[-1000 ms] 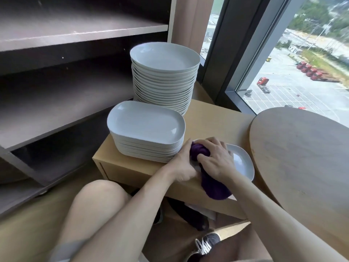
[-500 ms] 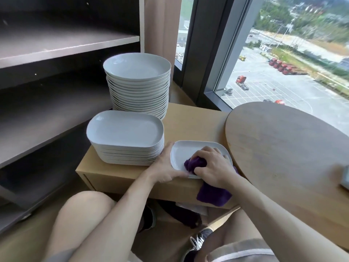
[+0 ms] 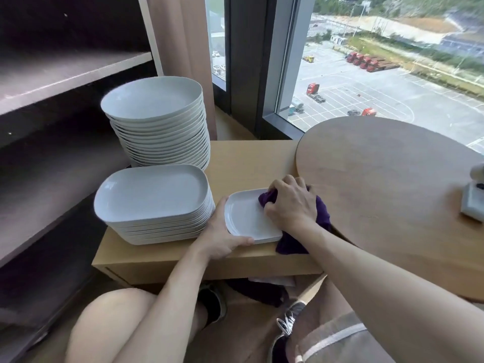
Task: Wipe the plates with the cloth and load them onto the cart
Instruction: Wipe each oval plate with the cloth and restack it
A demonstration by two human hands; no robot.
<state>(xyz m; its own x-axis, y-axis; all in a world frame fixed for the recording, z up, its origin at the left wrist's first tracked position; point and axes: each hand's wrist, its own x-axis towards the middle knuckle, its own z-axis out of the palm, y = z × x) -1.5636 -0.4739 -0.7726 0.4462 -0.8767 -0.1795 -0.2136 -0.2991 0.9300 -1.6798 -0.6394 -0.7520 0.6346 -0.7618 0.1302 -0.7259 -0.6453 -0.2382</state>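
Note:
A small white rectangular plate (image 3: 246, 218) lies on the low light-wood cabinet (image 3: 243, 163). My left hand (image 3: 222, 234) grips the plate's near left edge, thumb along the front rim. My right hand (image 3: 290, 203) holds a bunched purple cloth (image 3: 322, 213) and presses it onto the plate's far right part. The cloth's tail hangs over the cabinet's front edge. To the left stands a stack of white rectangular plates (image 3: 154, 197), and behind it a taller stack of round white plates (image 3: 157, 121).
A dark shelving unit (image 3: 60, 79) fills the left side. A round wooden table (image 3: 392, 184) sits to the right with a small grey object (image 3: 474, 203) at its edge. Windows stand behind. My knees and shoes are below, near dark cloth under the cabinet.
My right hand with the cloth has gone from the plate's near edge to its far right part. My left hand has slid to the plate's front left edge. The camera turned left.

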